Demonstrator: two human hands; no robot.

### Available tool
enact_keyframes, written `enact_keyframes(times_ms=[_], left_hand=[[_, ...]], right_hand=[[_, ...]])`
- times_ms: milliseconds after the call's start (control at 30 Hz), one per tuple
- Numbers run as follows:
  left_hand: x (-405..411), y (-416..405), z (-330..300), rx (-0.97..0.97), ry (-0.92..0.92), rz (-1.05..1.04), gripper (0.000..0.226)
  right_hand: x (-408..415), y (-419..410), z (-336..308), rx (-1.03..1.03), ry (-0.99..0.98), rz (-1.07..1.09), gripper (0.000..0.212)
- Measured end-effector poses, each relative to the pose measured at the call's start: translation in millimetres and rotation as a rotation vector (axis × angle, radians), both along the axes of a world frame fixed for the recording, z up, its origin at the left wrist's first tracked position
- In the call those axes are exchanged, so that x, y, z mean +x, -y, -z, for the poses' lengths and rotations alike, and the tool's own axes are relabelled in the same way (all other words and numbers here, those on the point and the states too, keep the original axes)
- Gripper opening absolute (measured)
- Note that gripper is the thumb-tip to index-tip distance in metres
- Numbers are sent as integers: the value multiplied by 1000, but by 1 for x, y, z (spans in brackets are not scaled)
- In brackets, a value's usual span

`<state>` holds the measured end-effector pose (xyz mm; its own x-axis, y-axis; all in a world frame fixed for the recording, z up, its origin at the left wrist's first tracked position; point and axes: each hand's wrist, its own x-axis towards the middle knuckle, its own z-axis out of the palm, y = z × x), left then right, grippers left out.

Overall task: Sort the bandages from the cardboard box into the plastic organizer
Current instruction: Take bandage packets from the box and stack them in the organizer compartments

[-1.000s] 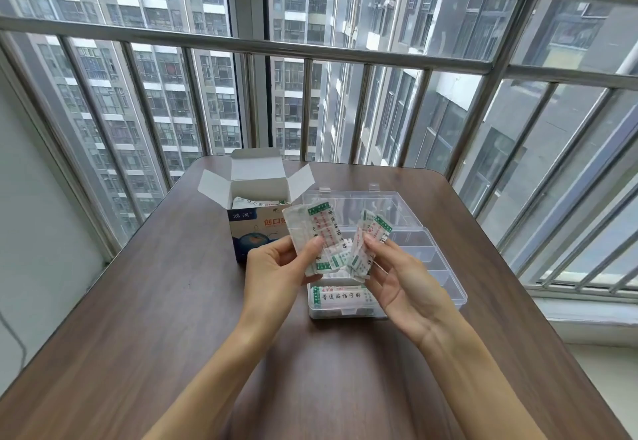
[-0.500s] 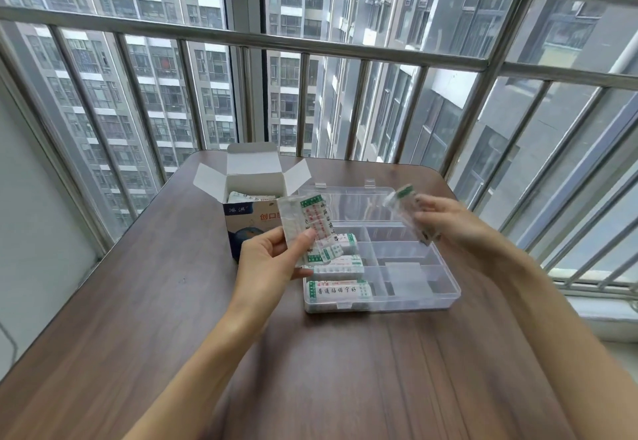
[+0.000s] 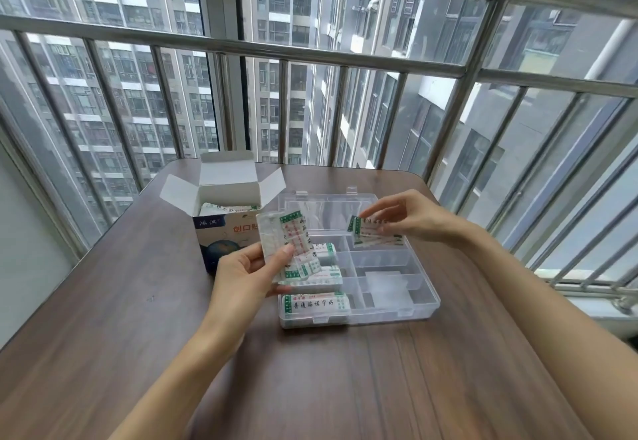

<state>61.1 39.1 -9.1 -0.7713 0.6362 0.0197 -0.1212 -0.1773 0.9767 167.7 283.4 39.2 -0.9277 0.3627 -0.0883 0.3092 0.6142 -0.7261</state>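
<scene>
Under the right hand [image 3: 411, 218], a small stack of bandages [image 3: 374, 232] hangs over the far-right compartment of the organizer [image 3: 424, 305]. If the pinch lets go unevenly, I judge the slippery wrappers could fan apart, with one landing across a divider or in the open lid behind the fingers instead of in the cell below. The thumb and fingertips are curled close together on the stack's far edge, leaving little gap, and the strips lie roughly level. Whether their lower edge already touches the compartment I cannot tell. The left hand [image 3: 241, 277] pinches a larger bundle [image 3: 290, 243] of wrapped bandages — thumb across the front, fingers behind — held upright in front of the box [image 3: 224, 218]. That bundle is loose at its lower end and could shed a strip onto the table [image 3: 138, 336] if the thumb relaxes. Near-side cells to the right of this grip already hold packs, and more remain in the box behind it.
</scene>
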Motion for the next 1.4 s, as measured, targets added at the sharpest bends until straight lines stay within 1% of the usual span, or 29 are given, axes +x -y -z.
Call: enact_keyframes(times_ms=[167, 267, 467, 633, 667, 733, 867, 933, 1100, 1233, 1333, 1400], left_hand=[[-2, -2, -1, 4, -4, -9, 13], [-3, -1, 0, 2, -11, -16, 13], [-3, 0, 0, 4, -7, -14, 13], [-5, 1, 0, -2, -4, -17, 13], [-6, 1, 0, -3, -4, -17, 13], [-6, 1, 0, -6, -5, -17, 12], [-6, 1, 0, -3, -1, -16, 13], [-6, 1, 1, -2, 2, -14, 14], [-6, 1, 1, -14, 10, 10, 13], [-5, -1, 1, -36, 22, 35, 12], [-5, -5, -2, -50, 35, 62, 10], [-5, -11, -6, -50, 30, 81, 10]], right_hand=[[-4, -3, 3, 35, 23, -30, 32], [-6, -5, 5, 31, 139, -68, 34], [-17, -8, 2, 185, 386, -109, 32], [-29, 0, -2, 305, 512, -173, 25], [-30, 1, -3, 330, 514, -172, 24], [-30, 1, -4, 408, 457, -146, 21], [-25, 5, -5, 597, 316, -86, 6], [-24, 6, -1, 646, 307, -89, 5], [-22, 8, 6, 544, 386, -124, 22], [-18, 11, 1, 510, 415, -137, 32], [-14, 9, 1, 477, 337, -119, 33], [-11, 10, 0, 451, 194, -38, 29]])
